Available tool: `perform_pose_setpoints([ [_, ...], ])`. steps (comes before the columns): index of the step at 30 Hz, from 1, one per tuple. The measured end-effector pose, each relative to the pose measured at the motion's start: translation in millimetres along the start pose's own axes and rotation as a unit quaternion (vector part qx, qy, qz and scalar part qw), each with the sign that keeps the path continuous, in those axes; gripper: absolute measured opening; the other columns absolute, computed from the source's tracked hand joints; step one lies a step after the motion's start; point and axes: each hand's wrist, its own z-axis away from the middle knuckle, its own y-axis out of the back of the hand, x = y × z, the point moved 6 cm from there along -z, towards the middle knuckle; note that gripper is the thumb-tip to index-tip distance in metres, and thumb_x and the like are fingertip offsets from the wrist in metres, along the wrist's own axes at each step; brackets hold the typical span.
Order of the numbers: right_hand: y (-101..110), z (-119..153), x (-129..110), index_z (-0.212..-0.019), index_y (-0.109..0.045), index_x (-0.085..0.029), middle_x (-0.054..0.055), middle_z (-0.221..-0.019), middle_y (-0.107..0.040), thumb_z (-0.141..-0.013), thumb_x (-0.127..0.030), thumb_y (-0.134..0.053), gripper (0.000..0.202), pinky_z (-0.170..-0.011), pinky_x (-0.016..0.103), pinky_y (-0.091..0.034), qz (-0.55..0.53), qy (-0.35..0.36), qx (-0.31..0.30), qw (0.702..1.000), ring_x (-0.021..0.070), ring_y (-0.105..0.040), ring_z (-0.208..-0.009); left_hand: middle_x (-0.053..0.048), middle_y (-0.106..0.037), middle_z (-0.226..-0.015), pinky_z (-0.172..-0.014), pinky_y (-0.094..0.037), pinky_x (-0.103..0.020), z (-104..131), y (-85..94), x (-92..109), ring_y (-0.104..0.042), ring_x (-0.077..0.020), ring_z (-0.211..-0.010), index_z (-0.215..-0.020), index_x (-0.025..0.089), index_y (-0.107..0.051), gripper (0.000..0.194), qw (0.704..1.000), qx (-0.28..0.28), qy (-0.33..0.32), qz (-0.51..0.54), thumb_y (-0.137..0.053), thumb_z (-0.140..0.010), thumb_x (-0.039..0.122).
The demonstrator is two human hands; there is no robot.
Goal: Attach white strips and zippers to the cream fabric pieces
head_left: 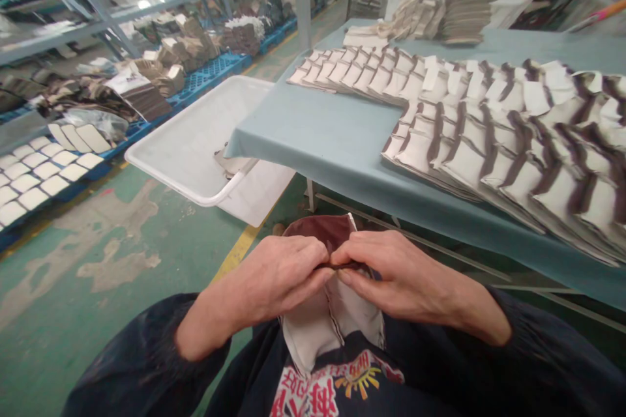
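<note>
The left hand (pixel 288 272) and right hand (pixel 394 268) meet almost tip to tip, each with thumb and bent fingers pinched narrow on a folded part of one cream and brown fabric piece (pixel 308 333). The piece lies directly under and between them, so neither hand is nearer. Its long axis runs away from the wearer, roughly square to the line joining the hands: a brown flap rises just beyond the fingers, and the cream panels, parted by a seam, hang from the fingers toward the lap. What exactly sits between the fingertips is too hidden to tell.

Just below the hands, the cream part rests against a dark garment with red printed lettering (pixel 323 386). Beyond the right hand and to its right stands the bench (pixel 332 127), its near edge apart from the fingers; overlapping rows of cream and brown pieces (pixel 469 150) cover much of it. Ahead and left of the left hand, a white tub (pixel 171 143) sits partly under the bench corner. Farther left are loaded blue pallets (pixel 210 78). Nothing stands between the two hands except the fabric.
</note>
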Motion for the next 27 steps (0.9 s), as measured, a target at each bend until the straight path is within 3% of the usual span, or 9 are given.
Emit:
perform_pose_setpoints([
  [3, 2, 3, 1, -0.1, -0.071, -0.018, 0.005, -0.085, -0.073, -0.097, -0.017, -0.058, 0.014, -0.069, 0.029, -0.044, 0.038, -0.007, -0.023, 0.999, 0.0171, -0.066, -0.076, 0.004, -0.051, -0.063, -0.053, -0.03, -0.028, 1, -1.3, 5, -0.045, -0.0119, -0.055, -0.074, 0.02, -0.05, 0.025, 0.999, 0.051, 0.006, 0.013, -0.045, -0.098, 0.016],
  [6, 0, 5, 10, -0.095, -0.071, -0.02, 0.004, -0.082, -0.072, -0.1, -0.021, -0.058, 0.014, -0.066, 0.029, -0.041, 0.081, -0.017, -0.029, 0.996, 0.0178, -0.065, -0.076, 0.008, -0.037, -0.057, -0.05, -0.022, -0.026, 2, -6.7, -1, -0.032, -0.0086, -0.05, -0.066, 0.02, -0.043, 0.022, 0.991, 0.091, 0.046, 0.092, -0.05, -0.084, 0.01],
  [10, 0, 10, 17, -0.091, -0.07, -0.021, 0.004, -0.084, -0.073, -0.101, -0.024, -0.061, 0.014, -0.068, 0.029, -0.041, 0.082, -0.014, -0.005, 0.997, 0.0179, -0.064, -0.079, 0.01, -0.034, -0.053, -0.048, -0.021, -0.022, 0, -16.5, -13, -0.028, -0.006, -0.048, -0.062, 0.02, -0.037, 0.032, 0.969, 0.06, 0.119, 0.209, -0.055, -0.088, 0.016],
  [14, 8, 18, 27, -0.088, -0.07, -0.02, 0.003, -0.082, -0.072, -0.098, -0.027, -0.066, 0.013, -0.067, 0.027, -0.04, 0.046, -0.012, 0.013, 0.999, 0.0159, -0.063, -0.075, 0.01, -0.031, -0.054, -0.05, -0.02, -0.023, 2, -16.2, -12, -0.027, -0.0065, -0.05, -0.062, 0.019, -0.035, 0.041, 0.967, 0.027, 0.149, 0.206, -0.057, -0.096, 0.024],
  [16, 14, 24, 40, -0.087, -0.07, -0.019, 0.002, -0.079, -0.071, -0.095, -0.034, -0.073, 0.017, -0.066, 0.027, -0.039, 0.029, -0.032, 0.025, 0.999, 0.0148, -0.061, -0.071, 0.009, -0.029, -0.057, -0.051, -0.021, -0.025, 4, -11.8, -3, -0.028, -0.0068, -0.05, -0.064, 0.02, -0.036, 0.038, 0.976, 0.028, 0.126, 0.174, -0.055, -0.097, 0.02],
  [21, 20, 33, 58, -0.081, -0.067, -0.017, 0.001, -0.074, -0.066, -0.088, -0.054, -0.078, 0.039, -0.062, 0.025, -0.039, -0.052, -0.058, 0.048, 0.996, 0.0124, -0.053, -0.063, 0.007, -0.037, -0.06, -0.054, -0.024, -0.031, 9, -0.9, 18, -0.035, -0.0101, -0.053, -0.068, 0.021, -0.037, 0.036, 0.994, 0.042, -0.017, 0.096, -0.046, -0.102, 0.014],
  [24, 26, 28, 50, -0.077, -0.064, -0.018, 0.0, -0.074, -0.064, -0.089, -0.044, -0.078, 0.031, -0.061, 0.025, -0.039, -0.089, -0.06, 0.07, 0.992, 0.0121, -0.052, -0.063, 0.007, -0.037, -0.057, -0.053, -0.024, -0.032, 9, 9.3, 0, -0.035, -0.0107, -0.051, -0.067, 0.022, -0.038, 0.039, 0.996, 0.082, -0.027, 0.033, -0.046, -0.104, 0.014],
  [27, 40, 17, 38, -0.076, -0.063, -0.019, -0.001, -0.074, -0.062, -0.089, -0.029, -0.074, 0.019, -0.06, 0.025, -0.039, -0.091, -0.083, 0.103, 0.987, 0.0119, -0.053, -0.064, 0.008, -0.038, -0.057, -0.051, -0.024, -0.029, 6, 28.9, -31, -0.036, -0.01, -0.05, -0.067, 0.021, -0.042, 0.042, 0.992, 0.128, 0.006, -0.011, -0.05, -0.108, 0.027],
])
